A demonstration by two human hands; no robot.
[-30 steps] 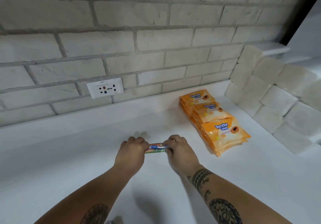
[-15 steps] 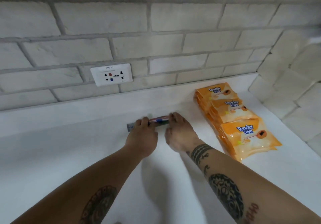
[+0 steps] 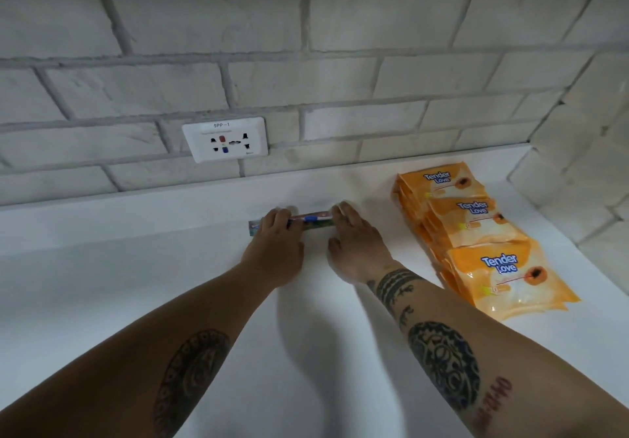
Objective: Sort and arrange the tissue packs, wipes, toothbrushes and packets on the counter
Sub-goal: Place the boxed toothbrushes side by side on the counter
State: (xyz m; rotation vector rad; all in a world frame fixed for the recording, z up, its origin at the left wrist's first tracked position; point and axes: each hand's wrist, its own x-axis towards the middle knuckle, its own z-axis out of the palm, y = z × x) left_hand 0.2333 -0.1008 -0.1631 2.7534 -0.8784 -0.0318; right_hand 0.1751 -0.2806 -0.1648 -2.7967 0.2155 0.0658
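Note:
A long toothbrush pack (image 3: 311,220) with a blue and pink brush lies flat on the white counter (image 3: 136,284), close to the back ledge. My left hand (image 3: 274,250) covers its left part, fingers laid over it, and the pack's left end pokes out beyond them. My right hand (image 3: 357,247) touches the pack's right end with outstretched fingers. To the right, several orange Tender Love wipe packs (image 3: 476,230) lie overlapped in a row running from the back wall toward me.
A white wall socket (image 3: 224,140) sits in the brick wall just above the ledge, behind my hands. A brick side wall (image 3: 585,182) closes off the counter at the right, beyond the orange packs.
Both hands have carried the toothbrush pack away from me to the back of the counter and set it down there. My view has shifted right and closer.

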